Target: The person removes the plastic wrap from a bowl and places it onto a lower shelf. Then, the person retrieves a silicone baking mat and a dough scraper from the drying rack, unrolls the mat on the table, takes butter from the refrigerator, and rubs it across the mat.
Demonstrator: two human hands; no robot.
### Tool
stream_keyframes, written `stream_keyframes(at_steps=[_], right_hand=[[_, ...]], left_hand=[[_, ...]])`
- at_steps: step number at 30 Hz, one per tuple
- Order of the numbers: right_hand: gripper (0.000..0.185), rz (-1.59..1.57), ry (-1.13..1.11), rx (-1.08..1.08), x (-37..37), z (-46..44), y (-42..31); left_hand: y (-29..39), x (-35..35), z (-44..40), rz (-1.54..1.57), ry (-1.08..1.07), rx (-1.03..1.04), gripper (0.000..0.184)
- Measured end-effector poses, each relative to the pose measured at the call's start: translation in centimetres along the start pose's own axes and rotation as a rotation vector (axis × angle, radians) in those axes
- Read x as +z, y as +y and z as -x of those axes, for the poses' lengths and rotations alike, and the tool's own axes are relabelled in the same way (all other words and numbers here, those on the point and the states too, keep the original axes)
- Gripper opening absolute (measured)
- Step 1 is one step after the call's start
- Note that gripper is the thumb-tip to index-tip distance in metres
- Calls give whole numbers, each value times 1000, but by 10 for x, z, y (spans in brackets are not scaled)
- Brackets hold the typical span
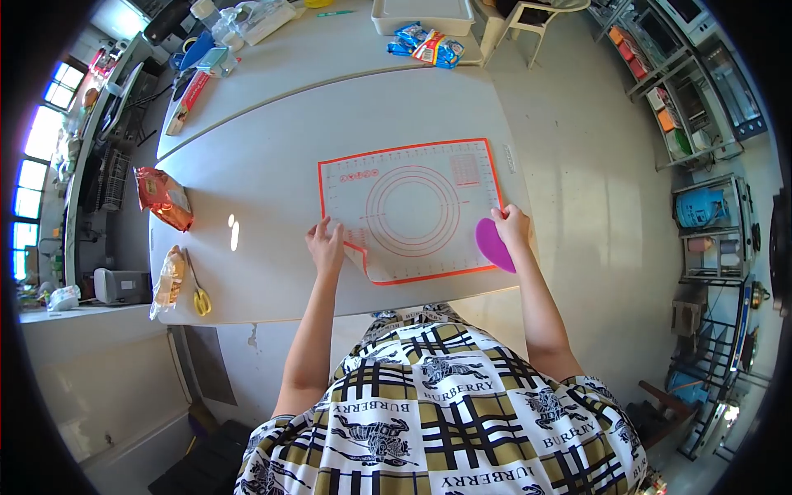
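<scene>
A translucent baking mat [412, 256] with a red border, printed circles and ruler marks lies on the white table in front of me. My left hand [327, 243] pinches its left edge, and the near-left corner is curled up beside my fingers. On the opposite side, the fingers of my right hand [513, 226] are closed on the mat's right edge. A purple, rounded dough scraper [493, 246] lies over the mat's near-right corner, just below my right hand; whether the hand touches it, I cannot tell.
On the left of the table [272, 289] are a red-orange bag [165, 198], a clear packet [170, 279] and yellow-handled scissors [200, 299]. A second table behind holds blue snack packets [429, 46], a white bin [421, 15] and a long box [188, 101]. Shelving [701, 107] stands at right.
</scene>
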State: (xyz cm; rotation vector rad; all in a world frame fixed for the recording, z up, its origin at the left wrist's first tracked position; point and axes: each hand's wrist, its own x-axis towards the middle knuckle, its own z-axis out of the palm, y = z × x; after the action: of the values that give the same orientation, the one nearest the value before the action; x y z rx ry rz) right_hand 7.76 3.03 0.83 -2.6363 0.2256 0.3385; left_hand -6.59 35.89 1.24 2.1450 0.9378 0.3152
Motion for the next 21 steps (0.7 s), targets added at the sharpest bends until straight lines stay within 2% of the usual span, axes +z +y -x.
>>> stream_keyframes(at_steps=[2,4,8,11,13,14,15,16,18,20,21], right_hand=[[25,-14,5,32,-4,2,-3],[26,4,7,24,-1,-2,-1],[27,-19,37,-5,-2,-2,-3],[27,-54,51,11,0,-3,-3],[28,-76,65,18,3,-3,-1],[29,-3,261,-78,5,-2,-1],[30,70,458,-175,7,-1,-1],[30,69,461,-176,9,0,-2],[31,-172,360,-258,11,1,-7],[31,-422,-26,-215,20,7,-17],[31,-427,-22,-215,23,13,-25]], left_hand=[[-6,-4,0,-23,6,13,43],[-15,-6,-1,-146,-107,97,37],[-18,-4,-6,-115,-117,98,39],[-15,0,0,-120,-48,134,42],[15,-8,14,-467,52,360,41],[13,-1,17,-463,49,362,41],[9,8,18,-631,11,488,44],[6,14,19,-800,-25,614,47],[22,18,26,-754,-95,611,52],[30,25,32,-709,-167,612,57],[30,31,34,-730,-246,559,61]])
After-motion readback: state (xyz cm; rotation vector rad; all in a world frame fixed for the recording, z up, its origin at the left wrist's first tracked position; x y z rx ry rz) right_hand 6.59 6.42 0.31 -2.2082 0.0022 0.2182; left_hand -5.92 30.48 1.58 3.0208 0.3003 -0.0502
